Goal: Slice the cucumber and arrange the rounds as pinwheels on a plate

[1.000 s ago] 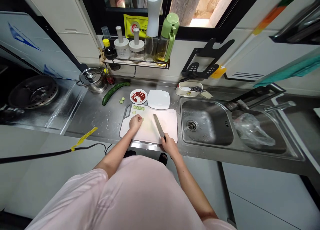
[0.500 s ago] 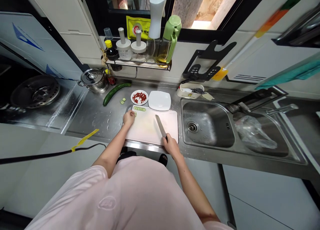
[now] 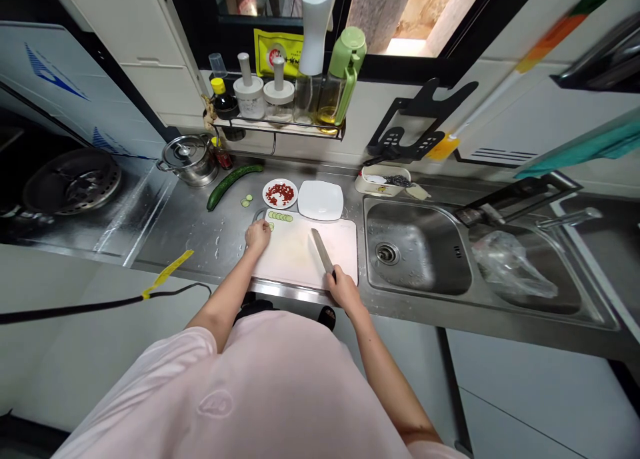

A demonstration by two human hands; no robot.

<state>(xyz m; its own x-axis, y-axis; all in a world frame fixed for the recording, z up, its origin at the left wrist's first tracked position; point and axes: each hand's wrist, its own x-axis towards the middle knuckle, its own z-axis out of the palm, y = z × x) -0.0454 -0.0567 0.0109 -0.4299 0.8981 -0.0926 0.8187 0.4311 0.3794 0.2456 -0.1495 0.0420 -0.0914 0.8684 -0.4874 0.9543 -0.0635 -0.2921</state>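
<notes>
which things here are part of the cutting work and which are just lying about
In use:
- knife, in the right hand
- cutting board
- cucumber slices, left hand beside them

Lying about:
- plastic bag
- lidded pot
- frying pan

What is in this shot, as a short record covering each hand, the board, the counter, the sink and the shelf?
Left hand: left hand near the board's far left corner, fingertips beside cucumber slices; grip unclear
Right hand: right hand holds a knife by its handle, blade over the board
Board: white cutting board, with a row of cucumber slices along its far edge
Counter: whole cucumber, loose slices, plate of red pieces, white dish, lidded pot
Sink: clear bag in the right basin
Shelf: bottles and jars
</notes>
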